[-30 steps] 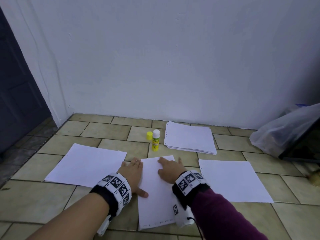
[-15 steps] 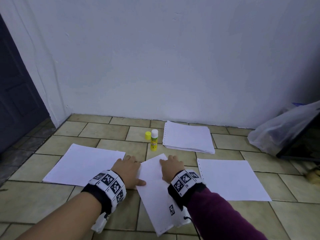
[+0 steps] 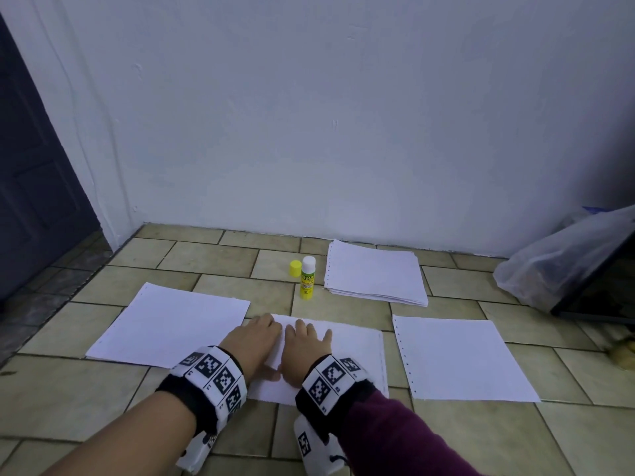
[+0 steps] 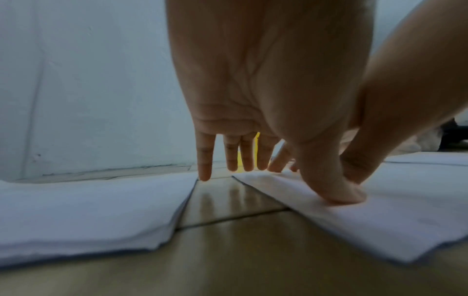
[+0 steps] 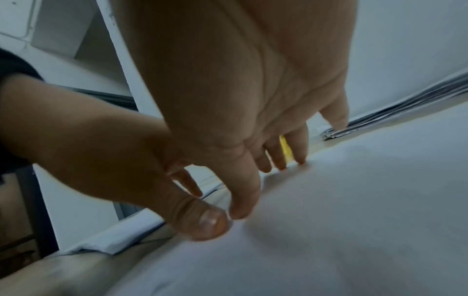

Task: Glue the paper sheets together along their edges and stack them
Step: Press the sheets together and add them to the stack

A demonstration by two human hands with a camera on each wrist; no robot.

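on the far left a flat white paper sheet lies on the beige tiled floor, thin and floppy, light enough to skate on the glossy tile. next, the left hand sits flat, fingers straight, its thumb pressing the near left edge of the middle white paper sheet; nothing is gripped. beside it, the right hand spreads relaxed fingertips on that same sheet, pinning rather than holding. the left wrist view shows a strip of bare tile between the left sheet and the middle one, so they are apart. behind the hands stands the uncapped yellow glue stick, its yellow cap beside it. then a neat stack of white sheets near the wall, and a third single white sheet on the right. handling looks easiest by sliding under flat palms, or lifting at a corner; a pinch mid-sheet probably creases it, though the blur hides any curl.
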